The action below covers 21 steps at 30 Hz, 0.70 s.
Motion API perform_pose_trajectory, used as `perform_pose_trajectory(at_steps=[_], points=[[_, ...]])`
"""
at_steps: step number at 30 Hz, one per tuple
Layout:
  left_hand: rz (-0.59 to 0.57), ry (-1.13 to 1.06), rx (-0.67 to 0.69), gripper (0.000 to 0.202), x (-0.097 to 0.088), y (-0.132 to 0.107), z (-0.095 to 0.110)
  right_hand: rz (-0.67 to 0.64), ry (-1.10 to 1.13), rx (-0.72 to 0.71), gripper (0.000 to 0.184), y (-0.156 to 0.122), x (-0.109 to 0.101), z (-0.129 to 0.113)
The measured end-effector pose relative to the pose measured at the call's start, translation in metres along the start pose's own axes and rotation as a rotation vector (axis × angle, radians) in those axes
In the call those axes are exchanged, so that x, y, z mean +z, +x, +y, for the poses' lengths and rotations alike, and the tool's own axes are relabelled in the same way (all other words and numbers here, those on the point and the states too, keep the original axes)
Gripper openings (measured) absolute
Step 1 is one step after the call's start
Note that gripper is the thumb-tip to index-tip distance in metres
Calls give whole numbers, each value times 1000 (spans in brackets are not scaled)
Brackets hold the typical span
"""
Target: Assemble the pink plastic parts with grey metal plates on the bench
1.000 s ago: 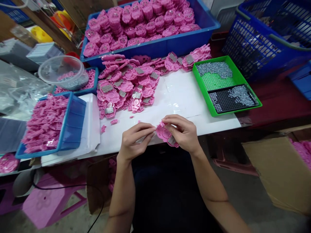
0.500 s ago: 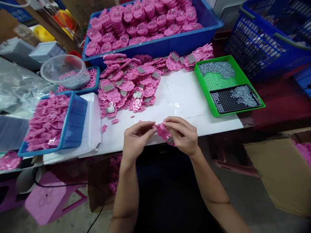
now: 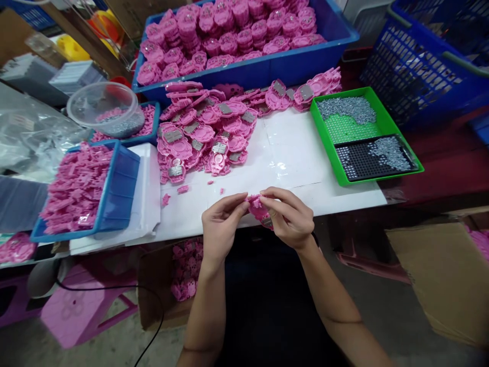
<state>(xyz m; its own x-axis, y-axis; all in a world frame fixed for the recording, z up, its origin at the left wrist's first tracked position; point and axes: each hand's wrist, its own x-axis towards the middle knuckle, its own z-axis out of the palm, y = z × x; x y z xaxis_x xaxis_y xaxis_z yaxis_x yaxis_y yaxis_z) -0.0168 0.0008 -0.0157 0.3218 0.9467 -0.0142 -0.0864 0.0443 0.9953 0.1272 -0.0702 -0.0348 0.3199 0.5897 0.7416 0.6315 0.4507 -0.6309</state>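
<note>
Close to my body at the table's front edge, a pink plastic casing [image 3: 256,209] with a metal plate at its lower end is held between both hands. My right hand [image 3: 292,218] grips it from the right, fingers closed round its upper edge and side. At its upper left edge, my left hand [image 3: 221,224] pinches with thumb and fingertips; any small part between them is hidden. Just beyond lie a few small pink pieces [image 3: 183,189] on the white tabletop. Farther back is a loose heap of similar pink casings [image 3: 202,133], many with metal plates.
Behind the heap stands a blue tub [image 3: 244,71] of stacked pink parts. A green tray [image 3: 323,137] at right holds small metal pieces and a black perforated insert. At left are a blue bin [image 3: 124,178] of pink parts and a clear bowl [image 3: 82,109]. An open cardboard box [image 3: 439,275] sits lower right.
My left hand has shifted right, nearer my right hand, with its fingertips now against the casing's edge. The whole view has shifted slightly. My right hand keeps its grip.
</note>
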Motion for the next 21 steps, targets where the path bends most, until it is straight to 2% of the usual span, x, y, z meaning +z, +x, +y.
perform_pose_trajectory(at_steps=[5,8,15,21], points=[[110,10,100,21,16,-6,-1,56,-25,11,44,3,0,-2],[121,55,146,21,19,-6,0,52,-59,-2,44,1,-1,-3],[76,144,268,15,10,-2,-3,-13,-112,-64,53,-5,-5,-4],[31,148,238,18,4,1,-10,-41,-122,-77,60,-5,-3,-1]])
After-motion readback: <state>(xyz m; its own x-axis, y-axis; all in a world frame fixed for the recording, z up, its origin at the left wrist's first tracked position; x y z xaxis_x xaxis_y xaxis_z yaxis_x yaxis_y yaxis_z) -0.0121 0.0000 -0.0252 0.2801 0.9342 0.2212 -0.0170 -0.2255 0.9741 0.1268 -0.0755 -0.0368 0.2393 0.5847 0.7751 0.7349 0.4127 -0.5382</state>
